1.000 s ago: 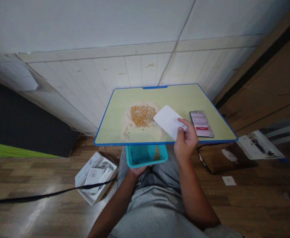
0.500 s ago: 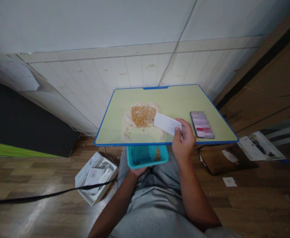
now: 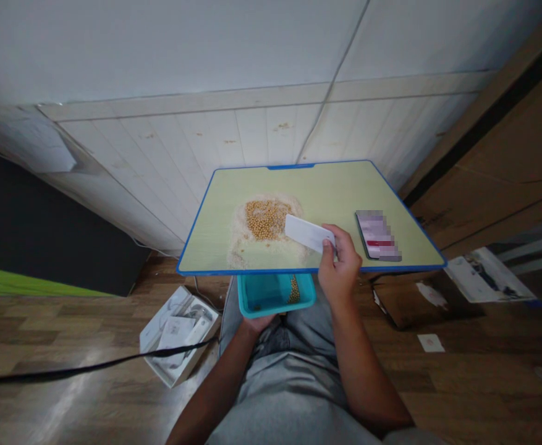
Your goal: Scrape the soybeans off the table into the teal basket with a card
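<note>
My right hand [image 3: 339, 267] grips a white card [image 3: 308, 233] by its near corner, holding it tilted over the small green table [image 3: 326, 185]. The card's far edge is next to a heap of yellow beans [image 3: 266, 218] lying on a patch of white grains [image 3: 238, 241]. My left hand [image 3: 258, 321] is under the table's front edge, holding a teal tub [image 3: 275, 294] from below. The tub has some yellow beans in its right corner. Most of my left hand is hidden by the tub.
A phone [image 3: 377, 235] lies on the table's right side. On the wood floor sit an open white box [image 3: 178, 334] at left, a cardboard box [image 3: 414, 303] and papers [image 3: 484, 275] at right. A black cable [image 3: 89, 368] crosses the floor. A white wall is right behind the table.
My right hand has lowered and tipped the card flatter, moving it left toward the bean heap. The tub and my left hand have stayed put.
</note>
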Demonstrator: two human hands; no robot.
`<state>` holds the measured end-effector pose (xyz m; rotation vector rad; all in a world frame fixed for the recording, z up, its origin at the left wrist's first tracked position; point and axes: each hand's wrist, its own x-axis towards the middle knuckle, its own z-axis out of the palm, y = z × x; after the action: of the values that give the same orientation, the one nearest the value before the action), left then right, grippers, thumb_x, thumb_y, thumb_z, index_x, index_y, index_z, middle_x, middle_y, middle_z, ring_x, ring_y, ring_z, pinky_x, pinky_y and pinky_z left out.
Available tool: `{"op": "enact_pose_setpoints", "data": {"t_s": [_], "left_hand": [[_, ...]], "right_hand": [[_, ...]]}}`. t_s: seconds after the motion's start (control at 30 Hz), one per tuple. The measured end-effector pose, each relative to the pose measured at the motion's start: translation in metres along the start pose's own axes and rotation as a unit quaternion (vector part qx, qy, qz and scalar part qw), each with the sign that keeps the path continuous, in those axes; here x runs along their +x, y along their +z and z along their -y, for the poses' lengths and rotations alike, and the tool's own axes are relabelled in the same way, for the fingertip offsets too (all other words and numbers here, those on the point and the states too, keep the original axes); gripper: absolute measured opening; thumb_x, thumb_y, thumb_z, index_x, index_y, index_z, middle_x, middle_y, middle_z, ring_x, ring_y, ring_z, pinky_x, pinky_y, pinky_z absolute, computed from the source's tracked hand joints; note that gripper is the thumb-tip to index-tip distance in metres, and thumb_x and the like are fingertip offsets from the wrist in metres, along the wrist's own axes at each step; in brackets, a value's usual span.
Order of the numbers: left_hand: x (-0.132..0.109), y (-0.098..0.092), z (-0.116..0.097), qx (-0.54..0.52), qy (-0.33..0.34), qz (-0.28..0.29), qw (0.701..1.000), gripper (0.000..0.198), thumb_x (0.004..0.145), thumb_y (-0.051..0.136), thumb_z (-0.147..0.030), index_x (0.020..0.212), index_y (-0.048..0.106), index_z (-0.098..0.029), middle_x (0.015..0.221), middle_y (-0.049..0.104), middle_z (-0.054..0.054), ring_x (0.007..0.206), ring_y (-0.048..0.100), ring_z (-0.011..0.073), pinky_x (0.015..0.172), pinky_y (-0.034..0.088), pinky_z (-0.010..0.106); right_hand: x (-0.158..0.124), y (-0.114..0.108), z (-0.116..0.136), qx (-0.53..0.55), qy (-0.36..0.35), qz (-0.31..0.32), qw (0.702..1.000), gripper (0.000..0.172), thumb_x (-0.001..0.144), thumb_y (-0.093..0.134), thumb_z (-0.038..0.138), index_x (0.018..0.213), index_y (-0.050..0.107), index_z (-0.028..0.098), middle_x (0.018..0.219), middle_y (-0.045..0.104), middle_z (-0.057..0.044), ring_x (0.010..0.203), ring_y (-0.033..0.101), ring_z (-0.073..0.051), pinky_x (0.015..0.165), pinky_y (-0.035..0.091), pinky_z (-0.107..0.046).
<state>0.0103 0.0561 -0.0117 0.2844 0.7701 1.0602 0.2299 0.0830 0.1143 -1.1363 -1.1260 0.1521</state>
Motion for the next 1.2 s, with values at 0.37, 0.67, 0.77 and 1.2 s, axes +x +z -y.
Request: {"op": "enact_pose_setpoints", "data": {"t_s": [0.37,0.67,0.77,1.2], "left_hand": [[-0.0052,0.0071,-0.0016,0.004,0.003,0.001,1.000,0.076,0.117,0.055,-0.088,0.166,0.089,-0.040,0.196,0.072,0.001,0.194,0.052,0.0466,0.155,0.052,0.076],[-0.0052,0.0073,-0.0012,-0.042,-0.008,-0.014,0.999,0.070,0.119,0.054,-0.080,0.155,0.093,-0.034,0.190,0.078,0.007,0.187,0.061,0.0465,0.154,0.053,0.077],[-0.0063,0.0095,-0.0018,-0.045,-0.016,-0.025,0.999,0.072,0.121,0.047,-0.079,0.153,0.093,-0.034,0.188,0.080,0.007,0.186,0.063,0.0462,0.151,0.056,0.076],[-0.0046,0.0066,-0.0011,-0.021,0.007,-0.009,1.000,0.078,0.099,0.085,-0.089,0.156,0.091,-0.038,0.179,0.086,0.009,0.186,0.062,0.0483,0.149,0.062,0.073]], "right_hand": [[0.0048,0.0053,0.0004,-0.012,-0.031,0.001,0.999,0.029,0.124,0.070,0.043,0.135,0.093,0.029,0.127,0.097,-0.010,0.117,0.093,-0.032,0.103,0.076,-0.042],[0.0026,0.0075,0.0024,0.013,-0.033,0.017,0.999,0.026,0.124,0.071,0.036,0.137,0.093,0.031,0.127,0.098,-0.008,0.117,0.094,-0.030,0.101,0.075,-0.040],[0.0025,0.0077,0.0014,0.014,-0.028,0.028,0.999,0.027,0.124,0.070,0.036,0.137,0.093,0.031,0.127,0.099,-0.008,0.116,0.095,-0.030,0.100,0.075,-0.040],[-0.0005,0.0072,0.0002,0.032,-0.001,0.044,0.999,0.030,0.124,0.073,0.048,0.137,0.094,0.030,0.128,0.099,-0.010,0.119,0.094,-0.032,0.103,0.076,-0.042]]}}
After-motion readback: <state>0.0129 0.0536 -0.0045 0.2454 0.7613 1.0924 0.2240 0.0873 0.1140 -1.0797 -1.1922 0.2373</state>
